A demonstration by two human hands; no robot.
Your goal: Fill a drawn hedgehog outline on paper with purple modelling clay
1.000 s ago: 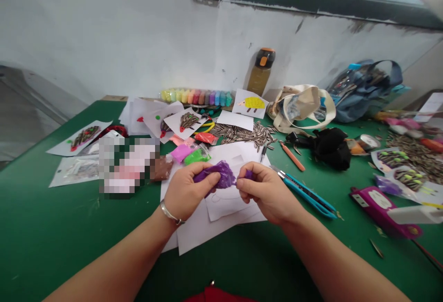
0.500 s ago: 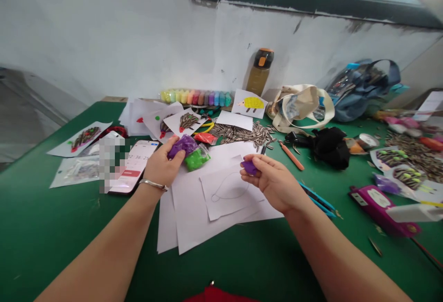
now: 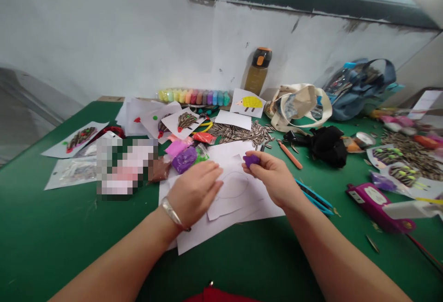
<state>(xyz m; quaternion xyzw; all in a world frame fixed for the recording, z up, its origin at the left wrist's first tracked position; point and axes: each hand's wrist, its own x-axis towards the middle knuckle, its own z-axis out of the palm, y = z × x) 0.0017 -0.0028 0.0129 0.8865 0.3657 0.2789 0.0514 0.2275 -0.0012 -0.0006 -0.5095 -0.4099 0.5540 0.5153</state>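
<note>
My right hand (image 3: 272, 172) pinches a small lump of purple modelling clay (image 3: 251, 160) between thumb and fingertips, above the drawing sheet. Fingers stretched out and with nothing visible in it, my left hand (image 3: 196, 192) hovers over the left edge of that sheet. Under both hands lies the drawing sheet (image 3: 226, 207) with a rounded pencil outline, on larger white paper (image 3: 194, 242). Just beyond the left hand rests a bag of purple clay (image 3: 184, 159), beside a pink bag (image 3: 179, 146), a brown bag (image 3: 159, 169) and a partly hidden green one (image 3: 201, 155).
Sunflower seeds (image 3: 242, 132) are heaped behind the paper, near a red clay bag (image 3: 204, 138). On the right lie an orange-handled tool (image 3: 290, 155), blue tweezers-like tools (image 3: 315, 199) and a purple device (image 3: 379, 207). A bottle (image 3: 258, 72) stands by the wall.
My left hand has let go of the purple clay bag and moved right, toward the right hand. The bag now lies on the table with pink and brown bags visible. The right hand keeps its lump.
</note>
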